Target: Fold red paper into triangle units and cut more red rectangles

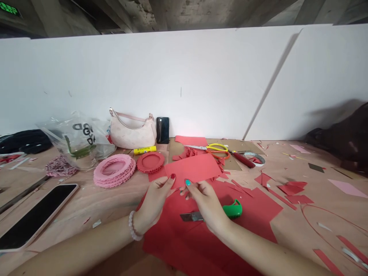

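Between thumb and fingers, my left hand (155, 201) pinches the lower edge of a small red paper piece (193, 167), left of its middle. My right hand (207, 205) is closed at the same edge a little to the right, its thumb on the paper. The piece is held tilted up above a large red paper sheet (184, 245). A utility knife (234, 209) with a green handle lies on that sheet, partly hidden behind my right hand. Beyond the held piece are red paper scraps (189, 153) and scissors (217, 147) with yellow handles.
Pink scalloped paper rings (100, 174) and red ones (139, 163) stand left, near a yellow glue stick (145, 150). A phone (34, 218) lies front left. Behind are a handbag (133, 132) and another phone (163, 130). Tape roll (260, 158) and scraps (293, 188) lie right.
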